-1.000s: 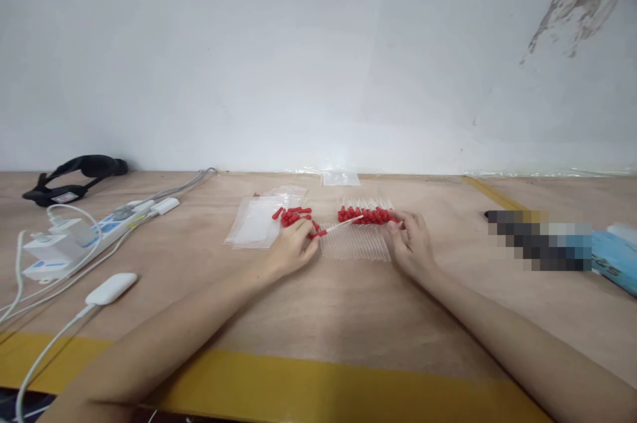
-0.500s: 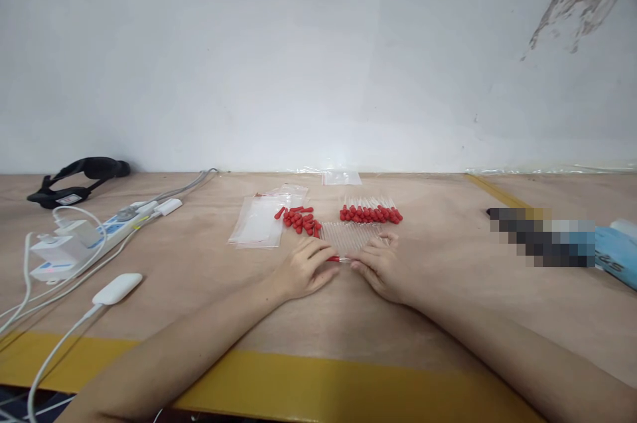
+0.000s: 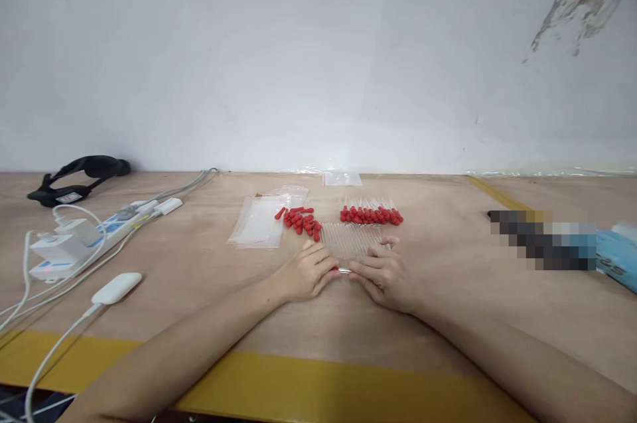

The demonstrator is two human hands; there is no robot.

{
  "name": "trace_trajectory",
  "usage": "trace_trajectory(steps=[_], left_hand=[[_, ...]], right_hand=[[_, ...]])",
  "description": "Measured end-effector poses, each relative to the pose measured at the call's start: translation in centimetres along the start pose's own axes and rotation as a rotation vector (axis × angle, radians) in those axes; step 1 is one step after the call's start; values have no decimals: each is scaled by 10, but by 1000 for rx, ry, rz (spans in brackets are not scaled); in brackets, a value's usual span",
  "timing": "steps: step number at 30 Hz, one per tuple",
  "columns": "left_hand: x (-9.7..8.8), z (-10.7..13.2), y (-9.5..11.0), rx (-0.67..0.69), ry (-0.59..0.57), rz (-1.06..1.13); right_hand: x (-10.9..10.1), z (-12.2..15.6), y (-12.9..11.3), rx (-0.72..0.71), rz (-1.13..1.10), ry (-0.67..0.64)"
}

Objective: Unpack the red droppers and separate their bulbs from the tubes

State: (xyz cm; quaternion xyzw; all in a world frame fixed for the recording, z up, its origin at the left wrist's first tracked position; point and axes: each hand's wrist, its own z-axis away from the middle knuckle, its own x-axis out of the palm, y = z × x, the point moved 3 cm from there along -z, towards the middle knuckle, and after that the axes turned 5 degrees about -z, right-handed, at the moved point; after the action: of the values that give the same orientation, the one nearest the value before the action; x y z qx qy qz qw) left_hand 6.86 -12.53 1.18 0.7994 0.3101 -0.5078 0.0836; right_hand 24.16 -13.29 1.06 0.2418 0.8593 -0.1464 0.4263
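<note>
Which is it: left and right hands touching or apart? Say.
Apart: the head view shows a gap between the left hand and right hand, bridged by a clear tube.

Held tube (image 3: 344, 271): left hand (image 3: 309, 272) and right hand (image 3: 385, 277) hide its ends.
Red cap (image 3: 336, 269): mostly hidden by the left fingers.
Clear tubes (image 3: 351, 238): right hand covers some; too thin to count.
Dark long thing (image 3: 535, 238): blurry squares, can't tell what it is.
Blue packet (image 3: 611, 253): cut off at the right edge.
White tag (image 3: 68, 198): writing too small to read.
</note>
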Motion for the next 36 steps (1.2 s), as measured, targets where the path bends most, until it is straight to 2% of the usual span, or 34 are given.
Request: trace_trajectory(steps=[6,11,13,16,19,23,26,28,31,36], left_hand=[[1,1,-2,-10,-73,68],[0,6,-4,-43,-112,125],[-3,8,-11,-102,-93,118],[-12,10,-31,-265,-14,130],[-22,6,-62,-448,58,195],[-28,-6,-114,-655,-11,96],[-21,-20,-145,-758,-134,36],[-14,-30,-157,-789,-177,40],[-2,-39,-164,-809,-227,47],[11,-40,-165,-821,-308,39]], right_hand=[[4,8,4,-107,94,72],[1,18,15,-104,82,25],[-4,21,26,-52,70,50],[-11,22,49,210,56,157],[-11,22,67,472,-21,227],[-1,25,79,642,-193,197],[5,26,84,720,-200,162],[7,25,86,745,-182,144],[9,23,86,755,-145,137],[12,20,83,735,-58,111]])
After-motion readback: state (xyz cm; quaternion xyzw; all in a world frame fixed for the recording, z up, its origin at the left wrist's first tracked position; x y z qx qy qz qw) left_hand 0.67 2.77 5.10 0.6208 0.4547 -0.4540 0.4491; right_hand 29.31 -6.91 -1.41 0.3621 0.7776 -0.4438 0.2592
